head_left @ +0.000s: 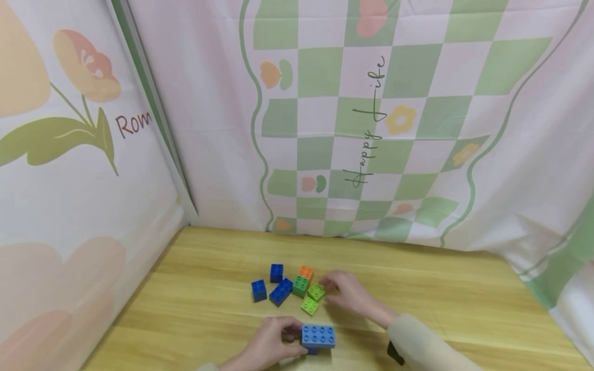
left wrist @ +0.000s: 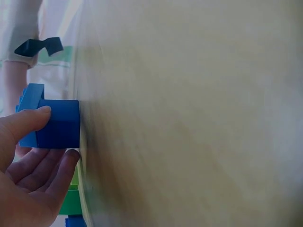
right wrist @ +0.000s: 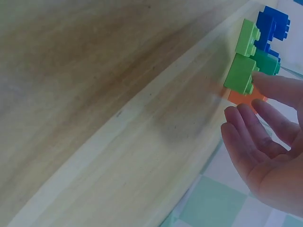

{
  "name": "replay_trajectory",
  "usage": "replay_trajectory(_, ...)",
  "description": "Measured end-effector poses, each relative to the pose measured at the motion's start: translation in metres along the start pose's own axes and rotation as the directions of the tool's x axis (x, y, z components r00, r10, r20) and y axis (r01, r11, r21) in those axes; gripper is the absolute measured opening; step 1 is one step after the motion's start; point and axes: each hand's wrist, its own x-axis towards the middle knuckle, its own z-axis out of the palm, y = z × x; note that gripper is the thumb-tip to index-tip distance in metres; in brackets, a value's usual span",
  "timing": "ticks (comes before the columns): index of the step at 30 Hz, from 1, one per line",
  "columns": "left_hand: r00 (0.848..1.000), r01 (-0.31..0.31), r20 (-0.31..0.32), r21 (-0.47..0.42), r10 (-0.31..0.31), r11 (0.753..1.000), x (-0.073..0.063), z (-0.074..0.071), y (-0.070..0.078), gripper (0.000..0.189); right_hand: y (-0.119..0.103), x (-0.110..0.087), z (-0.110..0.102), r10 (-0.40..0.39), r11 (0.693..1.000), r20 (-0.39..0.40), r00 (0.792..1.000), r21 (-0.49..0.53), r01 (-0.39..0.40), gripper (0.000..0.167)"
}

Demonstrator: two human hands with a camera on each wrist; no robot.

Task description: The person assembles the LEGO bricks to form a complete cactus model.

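Observation:
My left hand [head_left: 270, 341] grips two stacked bricks: a light blue eight-stud brick [head_left: 318, 335] on top of a darker blue brick [left wrist: 61, 124]. The thumb lies along their side and the fingers are behind; the lower brick stands close against the tabletop. Farther right, my right hand [head_left: 349, 294] reaches in beside a lime green brick [head_left: 316, 292], thumb tip right at its studs and the other fingers loosely bent with a gap. A second lime green brick [head_left: 310, 306] lies just nearer me. Against the lime pair are a green brick [head_left: 300, 286] and an orange brick [head_left: 306, 271].
Left of the green brick lie a long dark blue brick [head_left: 281, 292] and two small dark blue bricks, one nearer [head_left: 259, 290] and one farther back [head_left: 277, 272]. The wooden table [head_left: 195, 288] meets a patterned curtain [head_left: 352, 129] behind and a printed side panel [head_left: 83, 206] at left.

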Motion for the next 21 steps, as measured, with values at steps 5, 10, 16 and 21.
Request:
replay_trajectory(5, 1.000, -0.002, 0.000, 0.007, 0.002, 1.000, -0.001, 0.000, 0.000, 0.032, 0.001, 0.005, 0.002, 0.032, 0.999, 0.034, 0.999, -0.008, -0.032, 0.033)
replay_trajectory(10, 1.000, 0.003, 0.000, 0.008, -0.003, 1.000, -0.001, 0.000, 0.001, 0.032, 0.002, 0.008, 0.004, 0.045, 0.999, 0.055, 0.997, 0.016, -0.046, 0.034)
replay_trajectory(16, 1.000, 0.006, 0.000, 0.007, -0.006, 1.000, -0.001, -0.001, 0.001, 0.032, 0.003, 0.011, 0.005, 0.026, 1.000, 0.058, 0.998, 0.008, -0.026, 0.032)
replay_trajectory(21, 1.000, 0.012, 0.000, 0.011, -0.012, 1.000, 0.000, 0.000, 0.000, 0.031, 0.005, 0.012, 0.006, 0.017, 1.000, 0.060, 0.998, 0.003, -0.018, 0.032)
